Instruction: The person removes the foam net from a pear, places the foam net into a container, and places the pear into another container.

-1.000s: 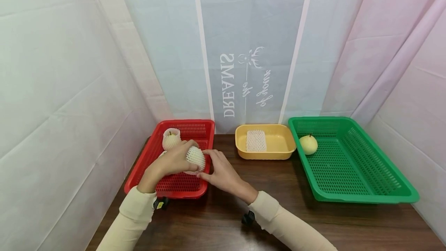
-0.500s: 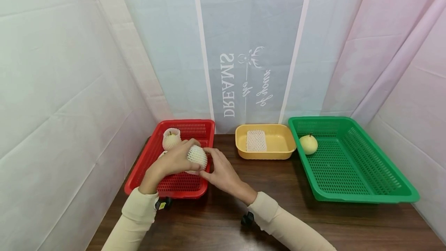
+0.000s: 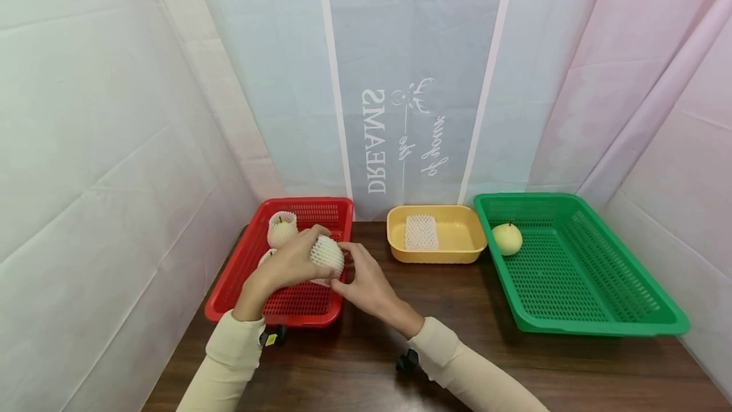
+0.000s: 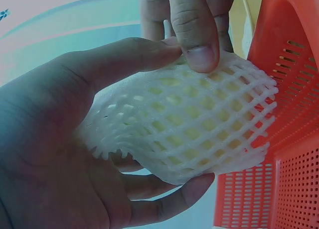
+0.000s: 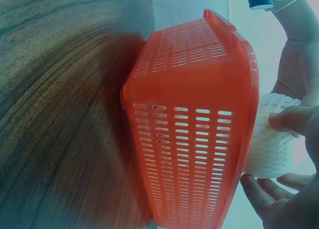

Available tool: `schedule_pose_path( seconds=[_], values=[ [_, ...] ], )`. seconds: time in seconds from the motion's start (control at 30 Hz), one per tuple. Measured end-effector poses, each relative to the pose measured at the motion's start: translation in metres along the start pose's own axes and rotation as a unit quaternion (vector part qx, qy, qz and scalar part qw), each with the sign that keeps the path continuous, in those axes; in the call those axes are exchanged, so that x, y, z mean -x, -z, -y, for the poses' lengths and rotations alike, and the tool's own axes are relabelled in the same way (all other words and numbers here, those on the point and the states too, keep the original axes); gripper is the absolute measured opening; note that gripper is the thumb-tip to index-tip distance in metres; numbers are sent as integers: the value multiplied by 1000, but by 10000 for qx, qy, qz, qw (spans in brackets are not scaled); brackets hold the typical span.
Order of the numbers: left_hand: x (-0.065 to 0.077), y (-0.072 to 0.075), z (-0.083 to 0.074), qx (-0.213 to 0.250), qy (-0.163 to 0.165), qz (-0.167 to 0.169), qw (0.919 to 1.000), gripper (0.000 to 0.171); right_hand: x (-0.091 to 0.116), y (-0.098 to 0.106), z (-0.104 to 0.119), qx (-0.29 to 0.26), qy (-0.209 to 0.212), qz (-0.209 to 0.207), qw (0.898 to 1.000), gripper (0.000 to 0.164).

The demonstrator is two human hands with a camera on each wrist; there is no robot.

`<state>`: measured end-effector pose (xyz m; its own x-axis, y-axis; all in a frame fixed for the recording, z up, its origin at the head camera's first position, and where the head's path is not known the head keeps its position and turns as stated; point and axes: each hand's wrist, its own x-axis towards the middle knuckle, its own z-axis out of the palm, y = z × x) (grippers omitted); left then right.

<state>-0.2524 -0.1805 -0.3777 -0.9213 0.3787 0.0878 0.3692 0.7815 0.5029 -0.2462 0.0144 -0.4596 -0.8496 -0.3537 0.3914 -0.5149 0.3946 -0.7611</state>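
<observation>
My left hand [image 3: 288, 264] grips a pear in a white foam net [image 3: 328, 257] over the right side of the red basket [image 3: 297, 320]. In the left wrist view, its thumb lies along the top of the foam net [image 4: 204, 117] and its fingers curl underneath. From the right, my right hand [image 3: 368, 281] holds the same netted pear between thumb and fingers. The right thumb [image 4: 201, 58] presses on the netting beside the left thumb. Pale yellow skin shows through the mesh. In the right wrist view, the netted pear [image 5: 271, 144] is level with the basket rim.
Another netted pear [image 3: 282, 233] sits at the back of the red basket, with one more partly hidden by my left hand. A yellow tray [image 3: 457, 234] holds a flat foam net [image 3: 420, 233]. A bare pear [image 3: 507, 239] lies in the green basket [image 3: 600, 326] at right.
The left hand and the netted pear have shifted slightly to the right. The right hand has moved a little with them, still on the netting.
</observation>
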Motion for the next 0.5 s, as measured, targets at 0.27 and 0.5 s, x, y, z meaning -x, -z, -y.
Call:
schedule_pose_path(
  seconds=[0.27,0.5],
  values=[
    [1,-1,0,125,-125,-200,9996,73,0,3,-1,-76,11,-144,9999,67],
    [-1,-6,-1,348,-100,-366,9987,83,0,7,-3,-217,46,-300,9993,68]
  ],
)
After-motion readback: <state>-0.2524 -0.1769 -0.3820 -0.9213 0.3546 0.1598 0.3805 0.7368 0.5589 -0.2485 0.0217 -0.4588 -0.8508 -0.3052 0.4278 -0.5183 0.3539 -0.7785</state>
